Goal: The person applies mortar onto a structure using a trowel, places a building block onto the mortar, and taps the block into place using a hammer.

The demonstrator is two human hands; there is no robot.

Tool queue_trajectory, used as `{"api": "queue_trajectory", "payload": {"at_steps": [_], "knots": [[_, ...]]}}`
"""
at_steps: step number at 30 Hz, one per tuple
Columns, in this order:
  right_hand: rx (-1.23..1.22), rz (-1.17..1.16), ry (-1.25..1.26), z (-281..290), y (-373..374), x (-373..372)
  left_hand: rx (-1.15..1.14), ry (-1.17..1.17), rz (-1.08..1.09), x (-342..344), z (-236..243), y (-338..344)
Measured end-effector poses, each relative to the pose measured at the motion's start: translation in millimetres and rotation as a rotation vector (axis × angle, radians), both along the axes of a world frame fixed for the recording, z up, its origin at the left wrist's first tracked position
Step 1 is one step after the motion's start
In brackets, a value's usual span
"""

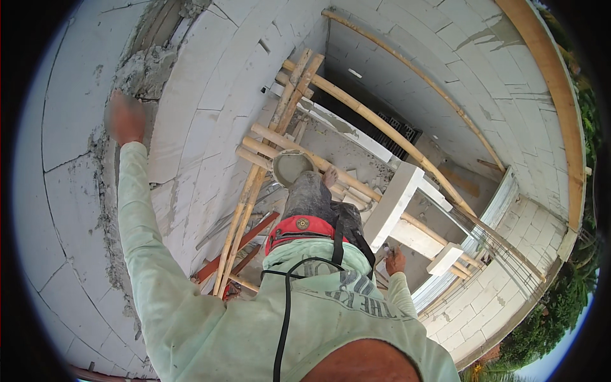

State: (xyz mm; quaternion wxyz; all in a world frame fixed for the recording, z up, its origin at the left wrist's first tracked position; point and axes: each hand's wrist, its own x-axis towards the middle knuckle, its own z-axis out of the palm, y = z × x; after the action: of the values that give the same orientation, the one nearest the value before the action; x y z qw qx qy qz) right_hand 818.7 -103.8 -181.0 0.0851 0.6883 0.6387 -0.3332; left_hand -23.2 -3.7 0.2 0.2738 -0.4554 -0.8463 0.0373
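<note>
My left hand (126, 118) reaches out to the rough mortar-filled channel (145, 73) in the block wall on the left. That hand is blurred, so its fingers and anything in them cannot be made out. On the right, low beside my body, my right hand (395, 261) is closed around a small tool, of which only a bit of greyish metal shows at the fingers. Just above it stands a long white block (396, 202). A round bucket (293, 167) of wet grey mortar sits by my legs on the bamboo scaffold (318, 153).
Bamboo poles (394, 130) cross over a deep gap down to the floor. A smaller white block (445, 259) rests on the scaffold at right. Thin metal rods (509, 245) lie near the right wall. Reddish-brown beams (248, 239) lie below on the left.
</note>
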Motion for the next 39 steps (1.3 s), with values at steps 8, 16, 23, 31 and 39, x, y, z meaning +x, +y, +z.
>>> {"api": "queue_trajectory", "payload": {"at_steps": [8,16,23,31,39], "knots": [[-0.064,-0.059,-0.015,-2.7,17.3,-27.3,-0.013,0.063,-0.017,-36.3,-5.3,-20.0],[-0.152,-0.171,0.055,-19.5,13.8,-32.8,-0.049,0.048,0.005,-45.8,-21.5,-13.9],[-0.125,-0.109,0.112,-10.4,7.1,-53.9,-0.04,0.063,-0.023,-49.2,-3.3,-21.0],[-0.114,-0.241,0.172,-8.8,24.4,-82.8,-0.011,0.048,-0.048,-36.4,3.4,-17.4],[-0.09,-0.08,0.457,-83.5,81.5,-167.3,-0.09,0.121,0.024,-30.0,17.3,-20.0]]}}
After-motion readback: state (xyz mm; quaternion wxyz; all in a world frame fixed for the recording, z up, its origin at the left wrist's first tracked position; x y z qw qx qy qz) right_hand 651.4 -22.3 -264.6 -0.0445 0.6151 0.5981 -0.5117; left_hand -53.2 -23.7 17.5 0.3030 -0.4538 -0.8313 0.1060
